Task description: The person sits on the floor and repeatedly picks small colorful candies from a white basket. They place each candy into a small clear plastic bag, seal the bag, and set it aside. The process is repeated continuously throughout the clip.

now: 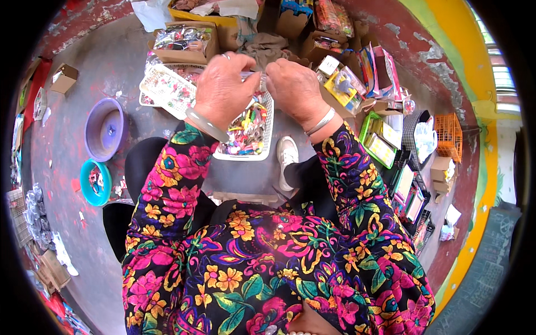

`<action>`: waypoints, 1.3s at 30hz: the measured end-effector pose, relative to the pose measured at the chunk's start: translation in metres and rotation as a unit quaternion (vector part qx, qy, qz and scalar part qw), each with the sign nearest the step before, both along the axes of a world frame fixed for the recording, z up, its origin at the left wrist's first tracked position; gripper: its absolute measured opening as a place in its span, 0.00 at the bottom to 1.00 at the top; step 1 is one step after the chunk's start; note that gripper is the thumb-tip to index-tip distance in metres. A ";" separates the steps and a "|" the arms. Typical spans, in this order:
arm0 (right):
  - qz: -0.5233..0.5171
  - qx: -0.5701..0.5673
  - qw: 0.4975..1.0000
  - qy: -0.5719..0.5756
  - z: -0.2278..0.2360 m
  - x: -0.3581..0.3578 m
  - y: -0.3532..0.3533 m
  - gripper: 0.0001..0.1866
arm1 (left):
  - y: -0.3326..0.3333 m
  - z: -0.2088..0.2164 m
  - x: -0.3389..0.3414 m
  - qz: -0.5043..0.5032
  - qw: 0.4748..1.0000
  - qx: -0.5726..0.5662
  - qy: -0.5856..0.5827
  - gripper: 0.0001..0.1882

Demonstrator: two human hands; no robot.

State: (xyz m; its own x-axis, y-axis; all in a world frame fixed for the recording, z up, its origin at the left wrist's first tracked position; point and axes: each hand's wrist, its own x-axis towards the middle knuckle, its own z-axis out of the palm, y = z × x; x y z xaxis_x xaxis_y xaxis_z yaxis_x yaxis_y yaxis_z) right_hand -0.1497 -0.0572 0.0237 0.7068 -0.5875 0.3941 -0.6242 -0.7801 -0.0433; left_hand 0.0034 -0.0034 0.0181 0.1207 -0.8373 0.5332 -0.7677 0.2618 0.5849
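My left hand [222, 88] and my right hand [297, 90] are raised close together, fingers pinched and curled toward each other. What they hold between the fingertips is too small and hidden to make out. Beneath them stands a white plastic basket [243, 157] filled with small colourful plastic pieces [245, 134]; my left hand covers part of it. Left of that, partly behind my left wrist, lies a white basket [162, 86] with small red and white pieces.
A purple basin [106, 129] and a turquoise basin [95, 182] sit on the floor at left. Cardboard boxes of packaged goods [185, 42] stand ahead. To the right are a green tray [381, 139], an orange crate [448, 137] and dark trays. My shoe [287, 159] is beside the basket.
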 end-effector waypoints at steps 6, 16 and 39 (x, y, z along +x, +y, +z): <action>0.051 -0.022 0.998 -0.008 0.003 0.003 0.006 0.03 | -0.007 -0.015 0.002 -0.128 0.981 0.131 0.069 0.08; -0.119 0.115 0.980 -0.112 0.004 0.006 0.010 0.11 | -0.003 -0.012 -0.008 0.031 0.980 0.118 0.155 0.07; 0.021 0.516 0.809 -0.281 -0.026 0.012 -0.016 0.11 | -0.009 -0.014 0.013 0.031 0.998 0.039 0.024 0.07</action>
State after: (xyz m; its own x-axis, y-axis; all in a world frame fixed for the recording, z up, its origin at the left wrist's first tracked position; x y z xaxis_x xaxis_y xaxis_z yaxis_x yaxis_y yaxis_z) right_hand -0.1380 -0.0732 -0.0025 0.6143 -0.7887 -0.0258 -0.2538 -0.1665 -0.9528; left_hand 0.0166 -0.0122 0.0042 0.1976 -0.8666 0.4583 -0.7511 0.1665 0.6388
